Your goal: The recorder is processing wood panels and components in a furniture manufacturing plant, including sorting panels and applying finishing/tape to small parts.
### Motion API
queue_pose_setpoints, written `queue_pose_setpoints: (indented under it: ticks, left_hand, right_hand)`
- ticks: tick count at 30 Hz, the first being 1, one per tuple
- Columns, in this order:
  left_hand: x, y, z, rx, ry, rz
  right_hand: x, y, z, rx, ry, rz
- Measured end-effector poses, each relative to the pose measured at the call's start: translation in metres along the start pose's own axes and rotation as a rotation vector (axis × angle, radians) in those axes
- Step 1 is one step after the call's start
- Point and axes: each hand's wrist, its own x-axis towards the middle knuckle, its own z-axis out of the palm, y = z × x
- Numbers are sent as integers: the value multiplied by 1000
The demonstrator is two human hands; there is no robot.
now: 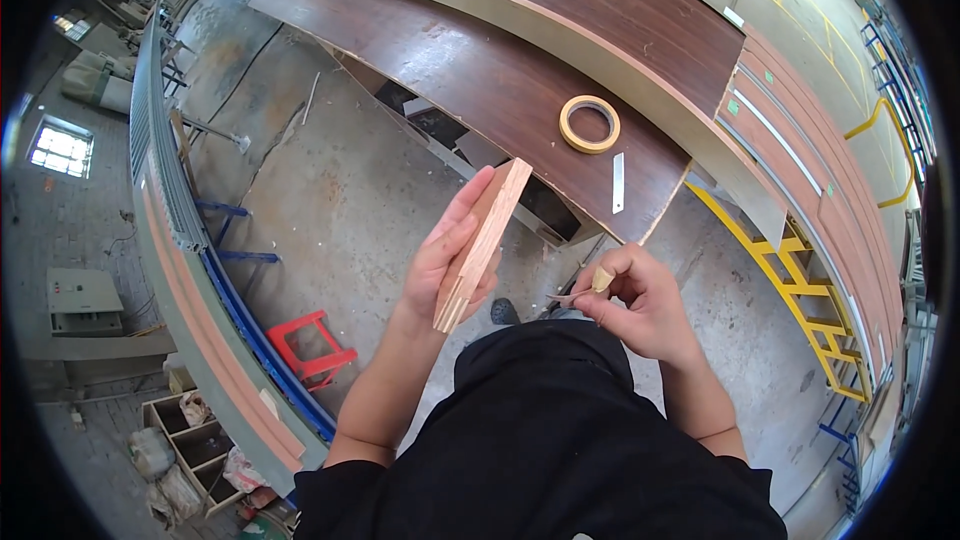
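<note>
My left hand (440,250) is closed around a piece of wood (488,235), a short, thick board with pale, grooved edges, tilted with its upper end away from me. To the right, at about waist height, my right hand (645,305) pinches a small tan scrap (602,280) with a thin strip sticking out to the left; its exact kind is unclear. The two hands are apart. Beyond them, a roll of yellowish tape (588,148) lies on the dark brown tabletop (480,60). Near the same corner rests a flat metal strip (618,183) with a small hole.
A long pale-edged panel (560,45) runs along the bench. On the left stand a rack of long profiles (210,310) and a red stool (312,352). Yellow metal steps (790,285) and stacked reddish boards (820,170) are on the right. Below the table is a shelf opening (440,130).
</note>
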Motion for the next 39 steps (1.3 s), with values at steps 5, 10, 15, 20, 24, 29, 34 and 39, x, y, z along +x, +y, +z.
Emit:
queue_pose_setpoints:
  ticks: [5, 10, 15, 20, 24, 29, 34, 39]
  left_hand:
    - [1, -2, 5, 66, -17, 9]
    - [0, -8, 15, 194, 28, 18]
    - [2, -15, 22, 252, -55, -5]
    - [2, -26, 25, 382, 6, 81]
    - [-2, -30, 20, 464, -49, 173]
    - [-5, -31, 20, 669, -108, 248]
    - [-9, -25, 9, 888, -190, 240]
    - [-6, -17, 28, 1065, -172, 252]
  right_hand:
    - [5, -18, 12, -420, -36, 2]
    - [8, -20, 26, -401, 67, -260]
    - [22, -17, 38, -469, 135, -609]
    - [25, -18, 41, -433, 78, -647]
    - [22, -11, 28, -435, 90, -531]
    - [25, -8, 18, -157, 324, -411]
    - [25, -10, 9, -191, 300, -455]
    - [25, -12, 2, -325, 273, -622]
